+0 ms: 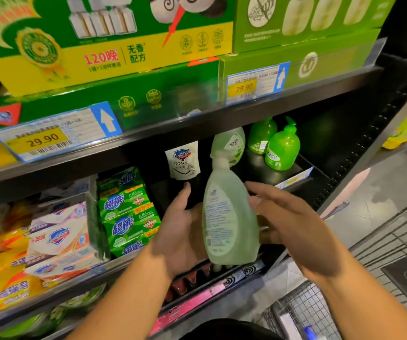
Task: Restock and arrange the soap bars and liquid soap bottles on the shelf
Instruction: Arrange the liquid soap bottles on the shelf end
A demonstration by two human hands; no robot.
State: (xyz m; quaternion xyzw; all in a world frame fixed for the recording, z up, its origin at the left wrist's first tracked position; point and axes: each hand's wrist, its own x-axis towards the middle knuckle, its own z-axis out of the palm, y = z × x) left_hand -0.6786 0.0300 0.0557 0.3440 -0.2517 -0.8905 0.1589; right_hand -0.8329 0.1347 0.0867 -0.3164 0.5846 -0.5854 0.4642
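My left hand (180, 229) holds a pale green liquid soap bottle (229, 217) upright in front of the dark middle shelf (259, 168), its back label facing me. My right hand (293, 222) is at the bottle's right side with fingers stretched out and the thumb against it. Behind stand a matching pale green bottle (229, 146), a white Safeguard refill pouch (184, 160) and two bright green pump bottles (282, 150). Green soap bar packs (129, 212) are stacked to the left, next to white Safeguard soap boxes (57, 234).
Yellow packs (6, 285) lie at the far left. The shelf above carries large green and yellow boxes (104, 45) with price tags (43, 141) on its edge. A wire cart (303, 307) stands at the lower right. A lower shelf (197, 278) holds dark items.
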